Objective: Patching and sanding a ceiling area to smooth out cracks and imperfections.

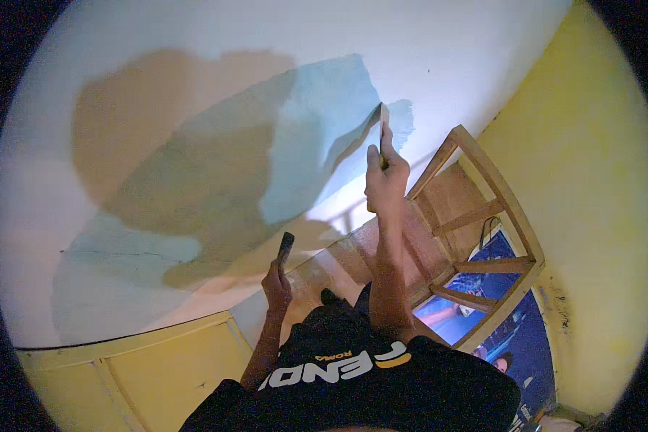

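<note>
Item: scraper (383, 129), thin stiff blade, likely light; we grip its handle in our closed right hand (386, 180), edge against the patchy blue wall (324, 108). Our left hand (276, 284) clasps a second dark tool (286, 248); wooden ladder (482, 216) beside.

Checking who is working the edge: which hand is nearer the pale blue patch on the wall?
Right. The right hand reaches the blue patch with its scraper; the left hand sits lower, off it.

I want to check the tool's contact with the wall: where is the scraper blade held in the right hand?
In the head view, right of centre near the top: the scraper blade sticks up from the right hand, its tip at the right edge of the pale blue patch.
</note>
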### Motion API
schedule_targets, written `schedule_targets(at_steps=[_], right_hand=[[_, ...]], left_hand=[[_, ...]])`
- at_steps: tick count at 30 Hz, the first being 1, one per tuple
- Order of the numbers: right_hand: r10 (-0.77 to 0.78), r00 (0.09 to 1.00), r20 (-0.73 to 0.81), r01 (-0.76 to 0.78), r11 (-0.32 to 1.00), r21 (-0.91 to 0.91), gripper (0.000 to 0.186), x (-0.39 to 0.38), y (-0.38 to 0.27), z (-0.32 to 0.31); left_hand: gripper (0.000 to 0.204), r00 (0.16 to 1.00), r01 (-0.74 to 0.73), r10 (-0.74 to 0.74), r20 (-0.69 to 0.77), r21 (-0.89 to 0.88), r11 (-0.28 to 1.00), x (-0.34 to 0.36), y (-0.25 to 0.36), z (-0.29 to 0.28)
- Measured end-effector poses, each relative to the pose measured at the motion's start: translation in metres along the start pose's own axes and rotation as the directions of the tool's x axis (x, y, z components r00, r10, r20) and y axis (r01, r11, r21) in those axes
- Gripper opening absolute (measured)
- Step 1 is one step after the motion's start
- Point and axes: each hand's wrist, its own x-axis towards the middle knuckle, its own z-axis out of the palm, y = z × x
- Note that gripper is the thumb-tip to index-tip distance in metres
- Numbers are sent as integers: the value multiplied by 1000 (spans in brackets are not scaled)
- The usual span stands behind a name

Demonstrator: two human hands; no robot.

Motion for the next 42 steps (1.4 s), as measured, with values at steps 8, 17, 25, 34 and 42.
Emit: schedule_targets(at_steps=[8,17,25,34,42], right_hand=[[-11,999,40,19,980,-199,50,-4,-15,-5],[-274,962,3,265,927,-263,60,-3,5,-8],[-223,974,32,218,902,-373,60,5,4,-12],[-116,993,9,115,969,-219,60,15,3,-13],[-341,938,-67,307,904,-297,66,20,39,-8]], left_hand=[[24,998,18,-23,50,95,995,-13,-14,-4],[24,976,170,-167,139,-9,985,-24,3,8],[24,975,184,-173,141,-71,980,-19,-4,6],[26,954,241,-231,189,-32,970,-15,3,4],[22,976,197,-181,122,-139,970,-14,-1,13]])
